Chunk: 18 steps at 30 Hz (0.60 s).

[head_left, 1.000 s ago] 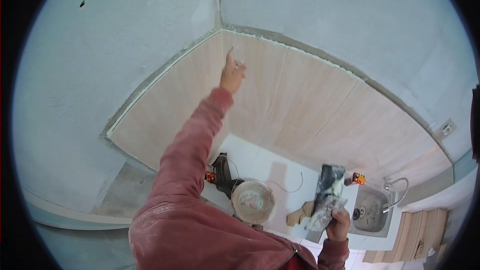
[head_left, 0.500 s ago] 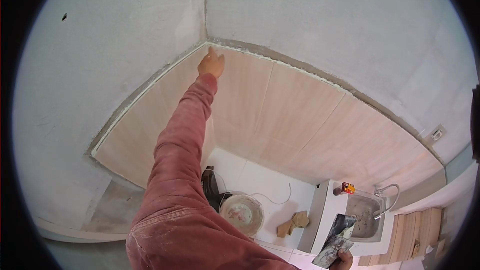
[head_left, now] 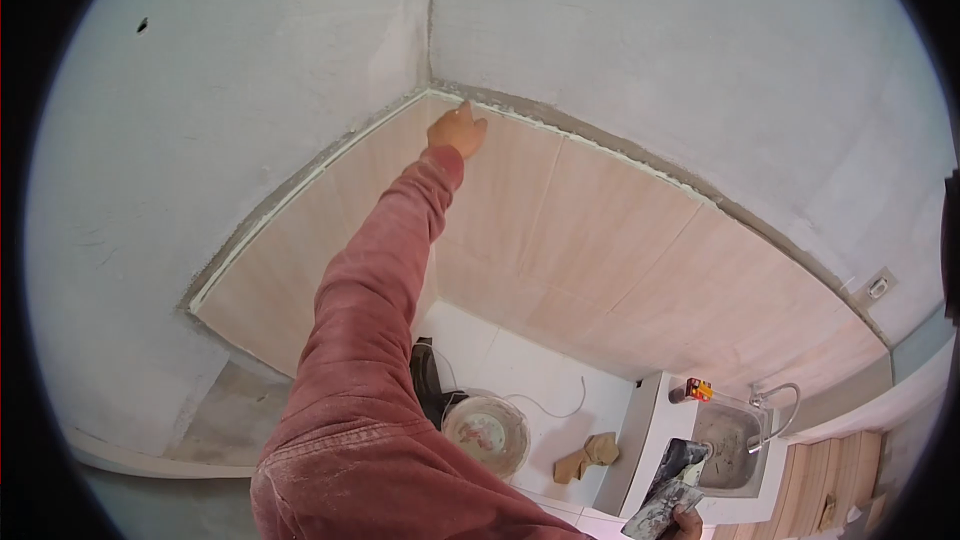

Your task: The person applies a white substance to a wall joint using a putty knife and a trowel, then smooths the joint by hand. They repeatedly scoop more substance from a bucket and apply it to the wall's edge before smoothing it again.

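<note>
My left hand [head_left: 457, 130] is stretched far out to the wall corner, its fingers curled with one fingertip at the white filler line [head_left: 560, 128] along the top edge of the beige wall tiles [head_left: 490, 210]. Whether anything sits within those fingers is hidden. Low on the right, my right hand [head_left: 688, 524] grips a putty knife [head_left: 660, 512] with a wide, smeared metal blade. Against that blade lies a second dark, flat tool [head_left: 683, 458] with pale filler on it. Only part of my right hand shows at the frame's bottom.
Below on the white counter [head_left: 480, 325] are a round bucket [head_left: 487, 435], a black object [head_left: 427, 380], a thin cable [head_left: 560, 412] and a crumpled brown piece [head_left: 587, 457]. To the right are a sink [head_left: 728, 440], a tap [head_left: 775, 395] and a small red-yellow box [head_left: 697, 390].
My left hand has slid a little to the right along the tiles' top edge, away from the corner. The view has shifted slightly; my right hand still holds the tools.
</note>
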Available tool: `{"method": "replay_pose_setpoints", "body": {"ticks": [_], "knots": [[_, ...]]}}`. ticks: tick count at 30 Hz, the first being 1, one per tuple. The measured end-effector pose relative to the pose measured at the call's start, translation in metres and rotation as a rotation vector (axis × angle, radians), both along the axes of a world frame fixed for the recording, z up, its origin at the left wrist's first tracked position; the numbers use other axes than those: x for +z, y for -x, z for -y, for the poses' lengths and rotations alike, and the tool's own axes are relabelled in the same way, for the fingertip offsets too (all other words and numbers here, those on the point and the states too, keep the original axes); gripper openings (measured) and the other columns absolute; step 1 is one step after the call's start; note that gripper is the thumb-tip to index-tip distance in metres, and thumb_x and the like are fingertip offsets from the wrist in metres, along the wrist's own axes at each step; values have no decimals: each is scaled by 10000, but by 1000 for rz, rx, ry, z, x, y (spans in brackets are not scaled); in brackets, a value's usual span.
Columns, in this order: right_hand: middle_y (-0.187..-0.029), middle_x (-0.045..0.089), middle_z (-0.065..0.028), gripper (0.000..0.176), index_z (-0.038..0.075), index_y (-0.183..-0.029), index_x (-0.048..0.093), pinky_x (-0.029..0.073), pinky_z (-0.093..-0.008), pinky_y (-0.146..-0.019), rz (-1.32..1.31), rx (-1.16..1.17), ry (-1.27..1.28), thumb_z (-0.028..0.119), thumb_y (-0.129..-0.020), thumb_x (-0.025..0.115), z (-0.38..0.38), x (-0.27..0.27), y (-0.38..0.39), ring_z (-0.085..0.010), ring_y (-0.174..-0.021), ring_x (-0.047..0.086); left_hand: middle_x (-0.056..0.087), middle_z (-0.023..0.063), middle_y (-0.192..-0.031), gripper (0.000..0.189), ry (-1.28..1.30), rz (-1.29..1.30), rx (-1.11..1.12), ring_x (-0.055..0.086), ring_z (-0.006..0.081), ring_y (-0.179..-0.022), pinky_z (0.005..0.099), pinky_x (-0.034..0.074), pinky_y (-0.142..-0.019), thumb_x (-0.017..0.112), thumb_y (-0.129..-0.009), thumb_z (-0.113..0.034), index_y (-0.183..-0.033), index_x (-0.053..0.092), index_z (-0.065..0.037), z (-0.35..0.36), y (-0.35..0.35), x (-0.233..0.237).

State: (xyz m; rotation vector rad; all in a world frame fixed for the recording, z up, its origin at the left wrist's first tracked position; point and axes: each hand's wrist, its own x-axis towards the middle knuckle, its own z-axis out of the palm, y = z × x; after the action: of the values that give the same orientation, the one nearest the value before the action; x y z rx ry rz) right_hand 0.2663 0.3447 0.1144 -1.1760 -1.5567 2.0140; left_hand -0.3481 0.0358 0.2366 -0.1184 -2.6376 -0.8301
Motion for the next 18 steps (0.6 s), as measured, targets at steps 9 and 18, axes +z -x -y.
{"method": "replay_pose_setpoints", "body": {"ticks": [9, 18], "knots": [[-809, 583, -63, 133, 12, -839, 571, 465, -261, -627, -72, -97, 106, 109, -771, 509, 6, 8, 5, -147, -699, 551, 515, 221, -1174, 594, -82, 26, 129, 500, 352, -1089, 423, 372, -930, 387, -793, -342, -1310, 341, -52, 33, 37, 1], [-656, 562, -8, 99, 42, -775, 594, 389, -207, -464, 50, 9, 43, 110, -773, 523, -3, -8, 12, -98, -523, 495, 609, 194, -1012, 576, 74, 40, 67, 594, 323, -937, 440, 459, -794, 425, -796, -293, -1260, 354, 40, -47, -7, 8]]}}
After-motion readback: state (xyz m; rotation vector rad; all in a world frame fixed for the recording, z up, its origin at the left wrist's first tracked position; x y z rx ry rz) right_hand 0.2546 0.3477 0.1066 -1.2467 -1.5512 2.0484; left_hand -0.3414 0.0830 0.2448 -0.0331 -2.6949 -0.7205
